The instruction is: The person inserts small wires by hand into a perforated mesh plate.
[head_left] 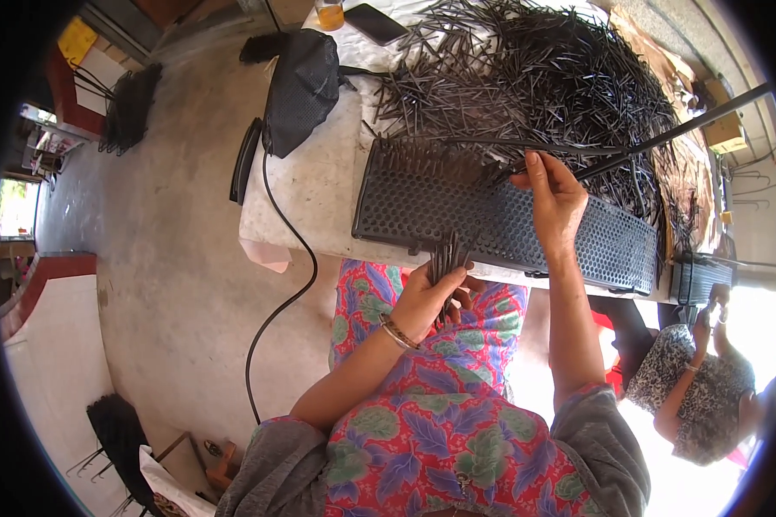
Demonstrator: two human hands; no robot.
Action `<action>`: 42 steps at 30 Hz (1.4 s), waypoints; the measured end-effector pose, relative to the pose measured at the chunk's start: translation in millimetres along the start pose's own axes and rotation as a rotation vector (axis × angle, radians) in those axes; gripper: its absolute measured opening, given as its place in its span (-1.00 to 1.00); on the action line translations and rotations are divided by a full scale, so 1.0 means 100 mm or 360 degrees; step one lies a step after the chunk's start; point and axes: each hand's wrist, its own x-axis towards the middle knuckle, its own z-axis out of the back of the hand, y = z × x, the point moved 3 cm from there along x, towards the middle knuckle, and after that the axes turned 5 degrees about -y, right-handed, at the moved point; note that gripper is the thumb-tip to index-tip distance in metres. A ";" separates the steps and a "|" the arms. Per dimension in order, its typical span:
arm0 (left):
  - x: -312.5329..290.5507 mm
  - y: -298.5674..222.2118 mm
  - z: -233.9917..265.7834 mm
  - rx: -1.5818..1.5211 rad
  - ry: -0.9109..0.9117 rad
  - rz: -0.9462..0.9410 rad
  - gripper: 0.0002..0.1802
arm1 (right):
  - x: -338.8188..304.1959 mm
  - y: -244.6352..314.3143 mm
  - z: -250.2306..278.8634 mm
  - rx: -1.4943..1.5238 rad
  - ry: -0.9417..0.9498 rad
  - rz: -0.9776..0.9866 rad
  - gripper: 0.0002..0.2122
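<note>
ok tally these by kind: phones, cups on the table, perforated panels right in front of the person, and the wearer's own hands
Phone: 1
Cup: 1
Perforated panel: 1
Hands, left hand and right hand: 2
Total: 5

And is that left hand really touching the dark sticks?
Touching. The head view shows the left hand wrapped around the bundle of dark sticks, its thumb lying across them.

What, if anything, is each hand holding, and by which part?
The left hand grips a bundle of thin dark strips around its middle. Whether the right hand holds any between its fingertips cannot be told.
</note>
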 end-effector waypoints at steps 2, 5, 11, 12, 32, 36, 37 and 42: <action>0.00 -0.01 0.01 0.0016 -0.0003 -0.0007 -0.81 | 0.00 0.00 0.01 -0.0082 0.0003 -0.0016 -0.77; -0.01 -0.02 0.01 0.0007 -0.0011 0.0010 -0.82 | -0.02 -0.01 0.01 -0.0183 0.0061 0.0000 -0.78; 0.00 -0.01 0.03 0.0025 -0.0025 0.0013 -0.80 | -0.09 -0.06 -0.05 -0.0213 0.0198 0.0195 -0.85; -0.01 -0.02 0.03 0.0033 -0.0020 0.0013 -0.80 | -0.10 -0.03 -0.06 -0.0311 0.0214 0.0338 -0.86; -0.03 -0.03 0.11 0.0017 -0.0027 0.0003 -0.77 | -0.12 0.15 -0.22 -0.0837 0.0320 0.0773 -0.86; -0.03 0.02 0.12 -0.0046 -0.0032 0.0042 -0.74 | -0.14 0.14 -0.22 -0.0904 0.0291 0.0789 -0.84; -0.04 0.01 0.11 -0.0036 -0.0019 0.0012 -0.72 | -0.15 0.14 -0.22 -0.0904 0.0297 0.0791 -0.84; -0.08 -0.08 0.11 -0.0094 -0.0047 -0.0032 -0.69 | -0.15 0.06 -0.22 -0.0820 0.0253 0.0722 -0.83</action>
